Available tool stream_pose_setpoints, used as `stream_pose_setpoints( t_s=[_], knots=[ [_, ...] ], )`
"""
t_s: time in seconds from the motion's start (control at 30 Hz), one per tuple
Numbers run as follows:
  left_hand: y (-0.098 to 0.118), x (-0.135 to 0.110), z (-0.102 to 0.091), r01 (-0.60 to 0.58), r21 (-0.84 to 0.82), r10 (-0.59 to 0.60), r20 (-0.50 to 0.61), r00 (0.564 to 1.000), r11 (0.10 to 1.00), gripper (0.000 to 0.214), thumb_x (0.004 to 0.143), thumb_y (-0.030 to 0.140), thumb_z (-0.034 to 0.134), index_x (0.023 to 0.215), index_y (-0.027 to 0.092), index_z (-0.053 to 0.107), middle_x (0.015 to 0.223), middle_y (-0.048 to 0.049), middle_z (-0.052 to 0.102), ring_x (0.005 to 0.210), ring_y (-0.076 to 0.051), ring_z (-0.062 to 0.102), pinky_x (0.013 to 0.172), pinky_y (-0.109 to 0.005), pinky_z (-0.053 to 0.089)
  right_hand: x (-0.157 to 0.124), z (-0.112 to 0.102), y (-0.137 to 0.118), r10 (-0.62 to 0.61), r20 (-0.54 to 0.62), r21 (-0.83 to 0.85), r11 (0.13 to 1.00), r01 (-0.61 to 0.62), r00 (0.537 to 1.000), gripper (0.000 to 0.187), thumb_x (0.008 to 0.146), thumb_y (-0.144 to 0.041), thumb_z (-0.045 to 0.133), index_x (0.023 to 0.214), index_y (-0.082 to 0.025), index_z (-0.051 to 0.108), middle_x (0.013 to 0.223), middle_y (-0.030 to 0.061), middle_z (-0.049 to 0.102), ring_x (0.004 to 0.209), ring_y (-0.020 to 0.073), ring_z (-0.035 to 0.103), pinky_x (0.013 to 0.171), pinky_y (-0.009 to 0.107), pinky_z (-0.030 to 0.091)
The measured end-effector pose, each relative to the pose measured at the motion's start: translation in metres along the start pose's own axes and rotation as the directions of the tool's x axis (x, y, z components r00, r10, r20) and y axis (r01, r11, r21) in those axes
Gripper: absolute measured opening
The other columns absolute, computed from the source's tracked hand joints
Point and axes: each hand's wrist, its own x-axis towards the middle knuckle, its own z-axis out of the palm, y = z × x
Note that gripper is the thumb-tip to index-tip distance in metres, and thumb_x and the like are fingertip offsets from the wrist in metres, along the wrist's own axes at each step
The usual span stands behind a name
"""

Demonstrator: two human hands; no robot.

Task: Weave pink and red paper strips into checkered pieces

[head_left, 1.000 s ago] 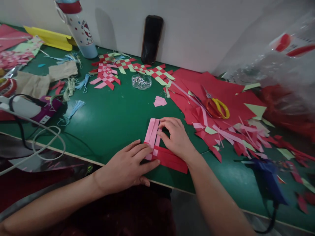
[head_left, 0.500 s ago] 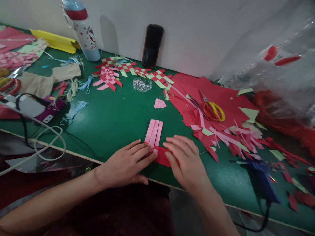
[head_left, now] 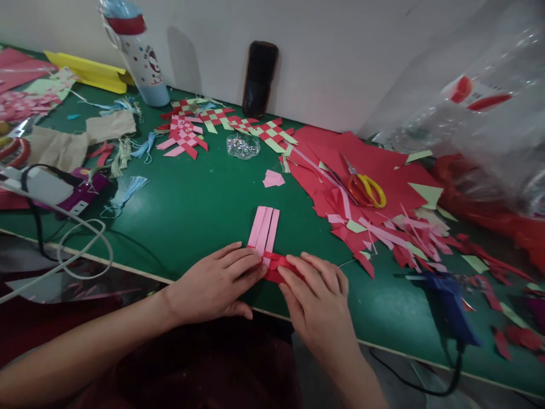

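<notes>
I am drawing my right hand point(head_left: 317, 295) down from the pink strips point(head_left: 264, 227) toward the lower centre of the frame, and it is now covering most of the red strips point(head_left: 276, 262).

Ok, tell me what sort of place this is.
Probably a paper-craft workbench: woven paper pieces, scissors and a glue gun lie on the green table among cut paper scraps; left hand and right hand press paper strips.

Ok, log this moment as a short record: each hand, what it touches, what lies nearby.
left hand: flat, fingers pressing the near end of the pink strips
right hand: fingertips on the red strips; grip hidden
surface: green table
right side: scissors on red paper, blue glue gun
far side: woven pieces, phone against wall, bottle
</notes>
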Motion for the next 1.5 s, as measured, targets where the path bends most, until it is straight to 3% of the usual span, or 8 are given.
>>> stream_pose_setpoints(
  t_s=[0.13,0.27,0.47,0.63,1.07,1.3,1.5],
  knots=[
    [0.000,0.000,-0.001,0.005,0.005,-0.005,0.001,1.000,1.000,0.079,0.087,0.070,0.037,0.141,0.012,0.042,0.139,-0.0138,0.051,0.131,-0.029,0.044,0.115,-0.046,0.030,0.008,-0.008,0.001,0.017,-0.057,-0.009,1.000,-0.018,0.998,0.010,0.092,-0.023,0.057,0.088,-0.021,0.066,0.110,0.0055,0.071,0.109,0.0270,0.058,0.097,0.048,0.038],
    [0.000,0.000,-0.003,0.008,-0.007,-0.008,0.023,1.000,1.000,0.077,0.090,0.068,0.036,0.143,0.013,0.040,0.141,-0.0122,0.050,0.133,-0.027,0.042,0.116,-0.044,0.027,0.009,-0.012,0.002,0.069,-0.151,-0.131,0.987,-0.090,0.986,0.011,0.092,-0.021,0.057,0.098,-0.018,0.065,0.103,0.0086,0.071,0.103,0.0267,0.060,0.093,0.046,0.041],
    [0.000,-0.001,0.002,0.025,-0.035,-0.025,0.009,1.000,0.999,0.075,0.091,0.069,0.035,0.144,0.016,0.040,0.145,-0.0090,0.048,0.137,-0.025,0.037,0.117,-0.043,0.023,0.008,0.012,-0.018,0.082,0.081,-0.175,0.982,-0.067,0.993,0.030,0.095,-0.034,0.052,0.119,-0.021,0.065,0.123,0.0089,0.065,0.112,0.0289,0.053,0.098,0.049,0.034],
    [0.002,0.004,-0.002,0.060,-0.056,-0.058,0.032,0.998,0.997,0.072,0.089,0.068,0.042,0.140,0.017,0.043,0.146,-0.0080,0.047,0.134,-0.025,0.040,0.114,-0.044,0.026,0.004,0.021,-0.022,0.144,0.123,-0.195,0.974,-0.118,0.982,0.033,0.095,-0.035,0.050,0.122,-0.022,0.064,0.128,0.0084,0.063,0.116,0.0290,0.050,0.100,0.050,0.032],
    [0.004,0.007,-0.010,0.049,-0.016,-0.048,0.050,0.998,0.999,0.067,0.091,0.065,0.044,0.138,0.017,0.045,0.144,-0.0081,0.050,0.131,-0.026,0.043,0.111,-0.043,0.028,-0.034,-0.003,0.017,0.279,-0.013,-0.335,0.904,-0.267,0.960,0.028,0.095,-0.031,0.050,0.117,-0.026,0.067,0.125,0.0087,0.064,0.116,0.0313,0.052,0.097,0.054,0.033],
    [0.003,0.005,-0.006,0.051,-0.017,-0.051,0.019,0.999,0.999,0.068,0.090,0.066,0.045,0.138,0.018,0.046,0.144,-0.0071,0.049,0.131,-0.026,0.042,0.112,-0.042,0.025,-0.049,-0.012,0.041,0.303,-0.125,-0.371,0.869,-0.328,0.945,0.031,0.097,-0.034,0.046,0.114,-0.021,0.068,0.118,0.0110,0.065,0.108,0.0317,0.053,0.084,0.048,0.039],
    [0.003,0.004,-0.002,0.042,-0.028,-0.043,-0.033,0.999,0.999,0.072,0.089,0.069,0.042,0.138,0.017,0.046,0.142,-0.0090,0.051,0.130,-0.026,0.044,0.111,-0.043,0.027,-0.046,-0.013,0.045,0.280,-0.109,-0.360,0.883,-0.301,0.954,0.030,0.096,-0.032,0.047,0.117,-0.022,0.066,0.111,0.0084,0.069,0.103,0.0288,0.055,0.084,0.046,0.039]
  ],
)
